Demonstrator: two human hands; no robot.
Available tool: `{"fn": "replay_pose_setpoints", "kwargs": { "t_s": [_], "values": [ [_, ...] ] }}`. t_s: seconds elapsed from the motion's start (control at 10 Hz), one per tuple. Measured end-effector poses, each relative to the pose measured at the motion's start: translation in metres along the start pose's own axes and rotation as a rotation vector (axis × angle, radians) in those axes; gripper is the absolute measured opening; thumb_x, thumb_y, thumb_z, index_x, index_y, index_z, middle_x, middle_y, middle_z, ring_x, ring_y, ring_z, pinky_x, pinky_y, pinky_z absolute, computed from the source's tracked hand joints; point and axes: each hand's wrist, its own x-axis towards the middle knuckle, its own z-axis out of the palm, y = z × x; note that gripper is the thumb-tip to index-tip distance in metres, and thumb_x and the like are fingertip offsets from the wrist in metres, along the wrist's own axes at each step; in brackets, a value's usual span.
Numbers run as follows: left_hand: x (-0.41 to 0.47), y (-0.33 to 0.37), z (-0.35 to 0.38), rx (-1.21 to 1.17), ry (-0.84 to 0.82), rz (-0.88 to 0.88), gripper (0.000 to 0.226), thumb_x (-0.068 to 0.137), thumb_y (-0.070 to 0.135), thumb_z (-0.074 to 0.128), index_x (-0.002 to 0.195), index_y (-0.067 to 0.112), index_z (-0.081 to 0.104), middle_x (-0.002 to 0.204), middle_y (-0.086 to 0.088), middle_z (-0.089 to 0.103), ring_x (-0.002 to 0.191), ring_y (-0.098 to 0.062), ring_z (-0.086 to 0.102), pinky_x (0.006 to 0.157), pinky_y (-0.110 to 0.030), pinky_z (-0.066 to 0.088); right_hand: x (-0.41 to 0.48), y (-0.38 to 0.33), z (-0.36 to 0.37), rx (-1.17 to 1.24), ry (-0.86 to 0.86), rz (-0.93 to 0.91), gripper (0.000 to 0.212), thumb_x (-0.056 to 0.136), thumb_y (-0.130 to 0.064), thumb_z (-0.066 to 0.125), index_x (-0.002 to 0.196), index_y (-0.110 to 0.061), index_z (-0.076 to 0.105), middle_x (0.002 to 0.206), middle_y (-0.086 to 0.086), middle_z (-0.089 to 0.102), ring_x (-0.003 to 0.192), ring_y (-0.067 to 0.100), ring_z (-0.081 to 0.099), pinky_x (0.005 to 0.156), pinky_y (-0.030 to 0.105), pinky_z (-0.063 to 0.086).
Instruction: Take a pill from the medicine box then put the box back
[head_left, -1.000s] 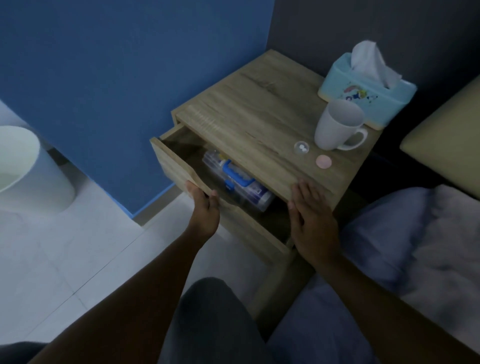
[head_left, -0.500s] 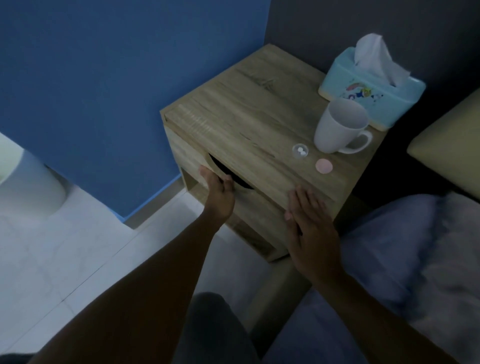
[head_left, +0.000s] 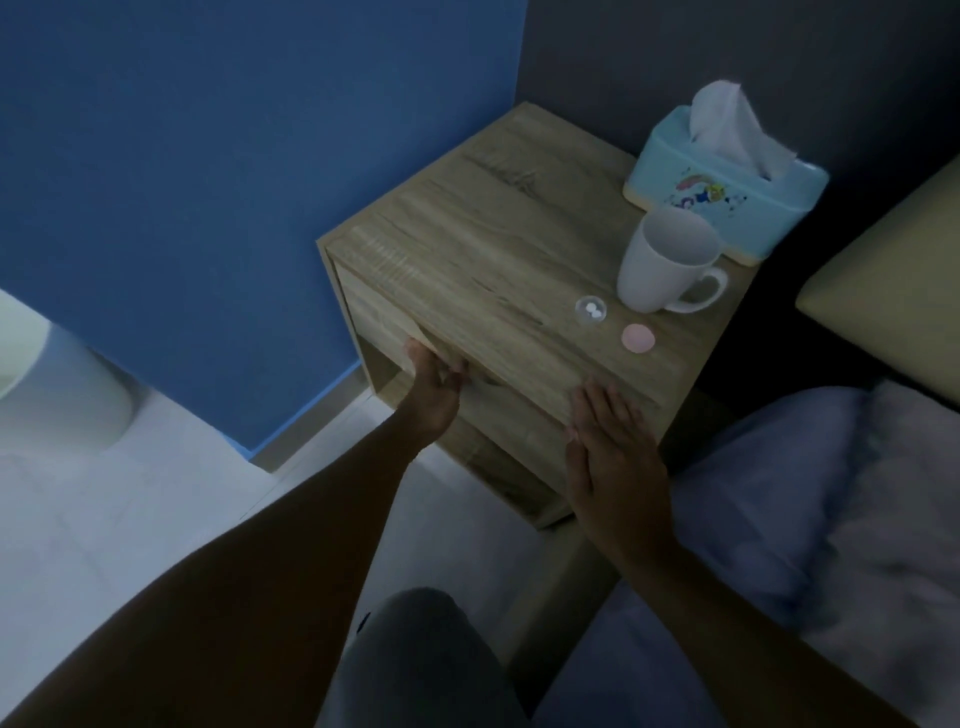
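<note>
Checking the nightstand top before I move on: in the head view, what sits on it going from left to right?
Clear pill cup holding two white pills → pink round lid → white mug → blue tissue box, which also lies farthest back.

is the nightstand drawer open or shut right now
Shut: the drawer front sits flush under the nightstand top, left hand at its lower edge.
</note>
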Motion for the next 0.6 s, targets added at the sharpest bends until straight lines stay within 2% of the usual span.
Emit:
{"fn": "replay_pose_setpoints", "kwargs": {
  "t_s": [0.1,0.2,0.3,0.4,0.5,0.6],
  "values": [
    [-0.019,-0.008,-0.004,0.121,-0.084,-0.071,0.076,0.102,0.043,0.033,0.154,0.023,-0.019,0.166,-0.007,0.003,0.151,-0.029,0.016,0.117,-0.041,0.021,0.001,0.001,-0.004,0.015,-0.038,-0.001,0.045,0.094,-0.011,0.05,0.138,-0.001,0.054,0.147,0.016,0.05,0.14,0.031,0.044,0.116,0.049,0.033],
    [-0.047,-0.009,-0.003,0.198,-0.083,-0.064,0.074,0.101,0.049,0.027,0.154,0.023,-0.016,0.165,-0.007,0.01,0.149,-0.027,0.022,0.107,-0.029,0.021,0.003,-0.002,-0.009,0.021,-0.166,0.016,0.046,0.098,-0.01,0.045,0.143,-0.001,0.047,0.153,0.015,0.042,0.146,0.03,0.033,0.121,0.048,0.023],
    [-0.072,0.006,-0.008,0.289,-0.086,-0.016,0.074,0.099,0.053,0.029,0.156,0.023,-0.009,0.165,-0.007,0.012,0.15,-0.025,0.019,0.11,-0.03,0.02,0.006,-0.012,-0.02,0.098,-0.253,0.097,0.047,0.102,-0.012,0.041,0.147,0.0,0.041,0.158,0.015,0.033,0.15,0.027,0.024,0.124,0.041,0.018],
    [-0.094,0.034,-0.02,0.47,-0.056,0.022,0.07,0.099,0.055,0.027,0.157,0.026,0.0,0.165,-0.008,0.008,0.153,-0.026,0.005,0.121,-0.047,0.014,0.005,-0.032,-0.039,0.153,-0.254,0.117,0.048,0.101,-0.013,0.041,0.148,-0.001,0.039,0.159,0.014,0.032,0.149,0.026,0.028,0.123,0.036,0.022],
    [-0.124,0.073,-0.034,0.62,-0.025,0.053,0.066,0.099,0.055,0.024,0.157,0.027,0.007,0.165,-0.011,0.007,0.153,-0.029,0.003,0.119,-0.051,0.012,0.006,-0.057,-0.061,0.188,-0.228,0.084,0.052,0.099,-0.014,0.041,0.15,-0.003,0.036,0.159,0.012,0.032,0.148,0.023,0.029,0.123,0.036,0.024],
    [-0.152,0.101,-0.046,0.724,-0.023,0.076,0.065,0.1,0.053,0.026,0.157,0.025,0.011,0.166,-0.008,0.005,0.153,-0.025,0.002,0.12,-0.047,0.011,0.019,-0.079,-0.088,0.193,-0.18,0.045,0.053,0.098,-0.012,0.042,0.15,-0.004,0.036,0.158,0.012,0.035,0.147,0.023,0.031,0.122,0.032,0.023]
  ]
}}
